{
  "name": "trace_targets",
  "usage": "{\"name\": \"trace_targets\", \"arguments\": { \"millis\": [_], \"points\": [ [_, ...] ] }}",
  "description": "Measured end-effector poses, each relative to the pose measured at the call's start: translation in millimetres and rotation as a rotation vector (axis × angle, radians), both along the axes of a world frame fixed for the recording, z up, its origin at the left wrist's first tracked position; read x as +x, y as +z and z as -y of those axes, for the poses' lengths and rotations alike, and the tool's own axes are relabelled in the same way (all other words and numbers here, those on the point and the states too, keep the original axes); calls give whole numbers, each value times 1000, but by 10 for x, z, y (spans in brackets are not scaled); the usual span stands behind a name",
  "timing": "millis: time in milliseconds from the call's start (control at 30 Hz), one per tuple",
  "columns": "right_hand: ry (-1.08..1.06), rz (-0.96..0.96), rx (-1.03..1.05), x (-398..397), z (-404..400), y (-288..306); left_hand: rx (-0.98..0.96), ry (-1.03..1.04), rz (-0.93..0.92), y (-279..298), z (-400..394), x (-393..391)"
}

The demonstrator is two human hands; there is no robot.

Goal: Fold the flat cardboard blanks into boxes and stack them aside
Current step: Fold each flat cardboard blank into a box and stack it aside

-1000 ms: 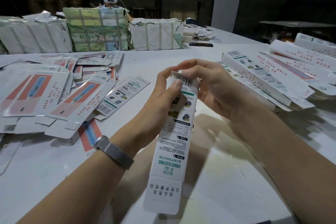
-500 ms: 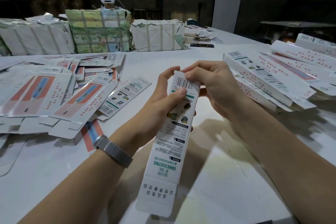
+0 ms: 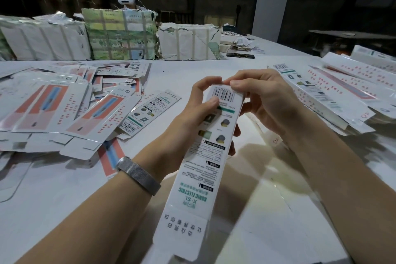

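Bench (image 3: 192, 70): flat blanks (image 3: 64, 113) remain spread at left, folded boxes (image 3: 342, 92) stacked at right, unchanged. Long white box (image 3: 205, 156) is held above the bench, lifted slightly nearer the camera than before. Left hand (image 3: 192, 118) grips its side, thumb on the barcode; right hand (image 3: 261, 100) now pinches the far end flap.

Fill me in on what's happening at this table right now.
A person is folding a long white box held up over the white table. The left hand grips its upper part, thumb just below the barcode, while the right hand pinches the far end by the barcode. The near end flap is still open. Flat blanks lie scattered on the left, and folded boxes are piled on the right. Wrapped bundles sit at the back.
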State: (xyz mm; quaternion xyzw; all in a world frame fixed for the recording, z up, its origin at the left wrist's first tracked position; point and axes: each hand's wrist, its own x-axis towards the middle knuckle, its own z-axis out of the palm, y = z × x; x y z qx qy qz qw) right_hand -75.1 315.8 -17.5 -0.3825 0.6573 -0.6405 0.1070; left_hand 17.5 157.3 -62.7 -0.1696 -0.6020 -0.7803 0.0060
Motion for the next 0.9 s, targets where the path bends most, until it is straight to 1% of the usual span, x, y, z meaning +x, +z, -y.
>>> {"name": "trace_targets", "arguments": {
  "millis": [100,333,500,567,667,767,833,900],
  "points": [
    [8,-5,18,-15,-6,-13,10,-1,5,2,-4,-4],
    [11,-17,-15,89,153,-134,16,222,-62,-2,19,-13],
    [-21,13,-26,129,206,-155,-43,311,-100,4,-3,-41],
    [-34,-8,-13,136,222,-160,-21,315,-106,55,-4,-40],
    [-109,-118,32,140,208,-126,54,382,-125,125,32,-21],
    [-231,-366,178,171,141,-79,79,469,-154,163,37,-3],
    [-212,-475,277,210,129,-73,129,434,-182,171,25,8],
    [-201,-510,336,227,130,-61,142,399,-208,160,11,13]
  ]
}}
